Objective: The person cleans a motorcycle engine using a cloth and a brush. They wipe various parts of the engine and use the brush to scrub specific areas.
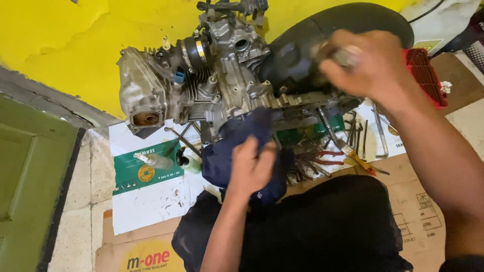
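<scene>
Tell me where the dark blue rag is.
Head view, centre: the dark blue rag sits under the left hand, pressed against the engine's lower front.

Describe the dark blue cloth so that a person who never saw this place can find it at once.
Start at the grey metal engine standing on flattened cardboard against the yellow wall. Below its middle, the left hand presses a dark blue cloth to the casing. It is the only soft, folded thing there; the tools beside it are thin, hard metal.

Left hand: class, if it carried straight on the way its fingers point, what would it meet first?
The left hand points up the picture, pressing a dark blue cloth. Beyond the cloth, it would probably meet the engine casing first, though depth is hard to judge from this head view.
</scene>
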